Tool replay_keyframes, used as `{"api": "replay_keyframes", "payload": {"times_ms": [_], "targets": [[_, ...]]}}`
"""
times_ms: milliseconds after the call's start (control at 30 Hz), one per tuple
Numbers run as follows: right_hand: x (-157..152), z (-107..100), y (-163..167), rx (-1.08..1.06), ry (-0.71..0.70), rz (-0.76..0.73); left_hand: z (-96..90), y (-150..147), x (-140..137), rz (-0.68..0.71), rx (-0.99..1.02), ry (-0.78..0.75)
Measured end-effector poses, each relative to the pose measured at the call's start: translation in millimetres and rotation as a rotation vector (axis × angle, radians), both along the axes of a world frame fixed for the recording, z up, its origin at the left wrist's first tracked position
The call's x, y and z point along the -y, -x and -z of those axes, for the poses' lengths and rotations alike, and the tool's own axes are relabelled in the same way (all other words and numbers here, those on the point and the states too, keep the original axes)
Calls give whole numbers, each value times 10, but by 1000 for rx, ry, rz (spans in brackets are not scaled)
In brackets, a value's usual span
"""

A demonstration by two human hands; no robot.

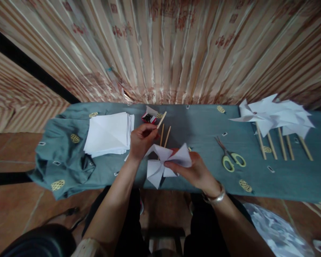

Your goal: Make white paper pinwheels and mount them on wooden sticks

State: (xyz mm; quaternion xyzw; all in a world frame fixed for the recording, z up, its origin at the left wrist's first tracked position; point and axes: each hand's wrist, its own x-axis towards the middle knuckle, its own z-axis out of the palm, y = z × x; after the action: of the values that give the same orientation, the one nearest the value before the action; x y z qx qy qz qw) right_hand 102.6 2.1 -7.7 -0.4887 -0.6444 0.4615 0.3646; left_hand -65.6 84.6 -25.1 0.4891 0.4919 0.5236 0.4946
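Between the fingertips of my left hand [143, 140] is a short wooden stick [162, 120], tilted up and to the right. My right hand [192, 167] pinches the middle of a white paper pinwheel [156, 170], its thumb pressed on the centre where the folded points meet. Two more wooden sticks [167, 136] lie on the cloth just beyond the pinwheel, partly hidden by it. Past my left hand stands a small opened red box [149, 117] with dark bits inside that I cannot make out.
White paper sheets [107, 134] are stacked at the left on the green tablecloth [203, 121]. Green-handled scissors [230, 157] lie right of my right hand. Several finished pinwheels [278, 114] on sticks overlap at the far right. A clear plastic bag [275, 228] with paper scraps sits below the table.
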Motion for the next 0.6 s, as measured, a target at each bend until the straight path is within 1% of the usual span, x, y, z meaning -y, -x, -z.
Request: {"api": "replay_keyframes", "payload": {"times_ms": [33,100,167,200,267,333,400,500,600], "targets": [[50,-45,-54,-31,21,49,-32,-18,28,20,95,34],[141,-137,-157,-42,7,149,-85,-60,90,50,254,108],[207,-225,-237,4,-28,174,-121,-113,164,86,353,194],[229,-264,-267,27,-77,173,-134,-144,209,111,378,232],[262,-325,-310,73,-235,175,-154,-210,312,143,398,295],[288,-362,-340,110,-403,194,-167,-278,425,190,411,376],[317,-377,-369,130,-537,208,-170,-344,532,232,428,438],[365,-372,-417,159,-693,187,-154,-431,648,275,455,441],[407,-348,-465,210,-762,146,-143,-494,708,302,439,389]]}}
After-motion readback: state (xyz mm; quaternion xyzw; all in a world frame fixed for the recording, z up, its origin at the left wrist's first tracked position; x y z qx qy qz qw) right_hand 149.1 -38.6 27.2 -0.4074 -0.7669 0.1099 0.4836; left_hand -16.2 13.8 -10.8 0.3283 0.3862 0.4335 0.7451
